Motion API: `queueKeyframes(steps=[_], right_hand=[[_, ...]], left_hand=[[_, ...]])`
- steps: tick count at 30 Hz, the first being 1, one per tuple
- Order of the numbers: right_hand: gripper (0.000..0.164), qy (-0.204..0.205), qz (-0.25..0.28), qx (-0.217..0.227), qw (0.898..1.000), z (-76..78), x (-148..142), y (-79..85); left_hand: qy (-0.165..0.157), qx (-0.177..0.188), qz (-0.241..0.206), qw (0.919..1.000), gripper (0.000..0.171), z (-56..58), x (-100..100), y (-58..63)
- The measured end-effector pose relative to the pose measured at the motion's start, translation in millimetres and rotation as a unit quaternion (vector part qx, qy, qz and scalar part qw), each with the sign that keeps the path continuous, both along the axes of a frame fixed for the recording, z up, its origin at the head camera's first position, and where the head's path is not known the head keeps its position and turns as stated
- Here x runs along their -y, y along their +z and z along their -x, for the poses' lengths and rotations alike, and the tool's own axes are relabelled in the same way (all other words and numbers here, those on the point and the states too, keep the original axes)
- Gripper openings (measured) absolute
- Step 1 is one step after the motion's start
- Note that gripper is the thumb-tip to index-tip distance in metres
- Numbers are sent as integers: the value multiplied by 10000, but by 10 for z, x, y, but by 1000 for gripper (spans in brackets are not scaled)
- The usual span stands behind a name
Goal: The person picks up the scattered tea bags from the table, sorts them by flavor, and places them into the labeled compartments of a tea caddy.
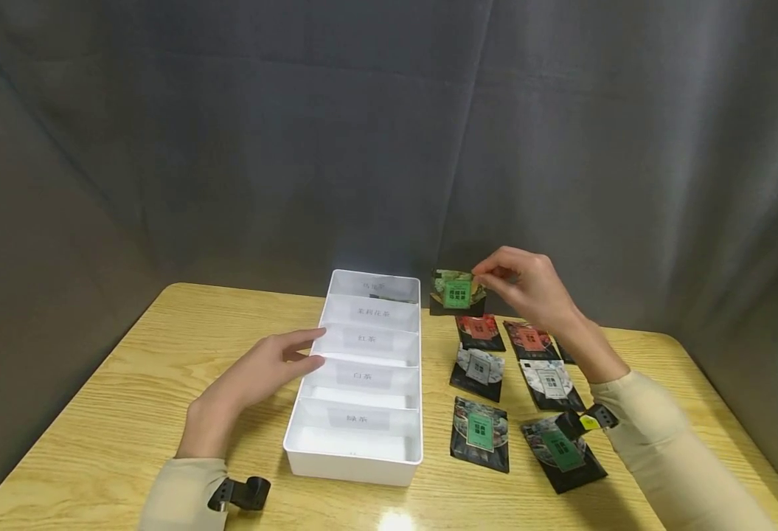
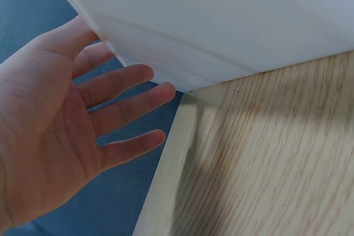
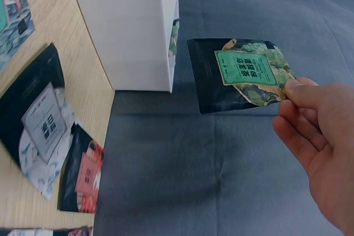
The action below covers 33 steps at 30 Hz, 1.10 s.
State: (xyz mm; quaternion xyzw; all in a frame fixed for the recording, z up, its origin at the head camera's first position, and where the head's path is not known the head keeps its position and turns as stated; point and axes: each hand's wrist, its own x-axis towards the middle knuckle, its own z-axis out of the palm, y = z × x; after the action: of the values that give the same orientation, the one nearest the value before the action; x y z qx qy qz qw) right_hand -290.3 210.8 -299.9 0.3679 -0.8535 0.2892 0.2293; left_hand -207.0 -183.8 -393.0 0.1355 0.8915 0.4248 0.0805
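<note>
Pinching one packet — right hand; left hand beside one five-compartment box.

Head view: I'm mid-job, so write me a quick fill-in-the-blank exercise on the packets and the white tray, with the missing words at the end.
1. The person's ____ grip holds a packet in the air.
2. The label on that packet is coloured ____.
3. The white tray is divided into ____ compartments.
4. Another packet lies in the compartment ____ from the person.

Missing words: right; green; five; farthest
</note>
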Motion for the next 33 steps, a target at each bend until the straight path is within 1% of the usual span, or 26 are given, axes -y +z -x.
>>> queueKeyframes(steps=[4,8,12,16,24,33], right_hand=[[11,6,-10,10,10000,27,111,18],[10,1,-35,-100,9999,57,203,11],[9,-6,45,-161,9999,92,314,-13],[9,-56,186,-168,9997,127,464,-37],[8,-114,177,-19,9998,194,717,-127],[8,-93,198,-4,9998,274,863,-271]], left_hand=[[76,33,10,10000,62,4,-13,-1],[98,48,2,9999,63,5,-18,-15],[41,23,-25,10000,63,2,-8,-33],[7,34,-49,10000,64,-15,14,-13],[8,120,-153,9998,63,-37,24,-6],[66,157,-147,9997,63,-44,15,-14]])
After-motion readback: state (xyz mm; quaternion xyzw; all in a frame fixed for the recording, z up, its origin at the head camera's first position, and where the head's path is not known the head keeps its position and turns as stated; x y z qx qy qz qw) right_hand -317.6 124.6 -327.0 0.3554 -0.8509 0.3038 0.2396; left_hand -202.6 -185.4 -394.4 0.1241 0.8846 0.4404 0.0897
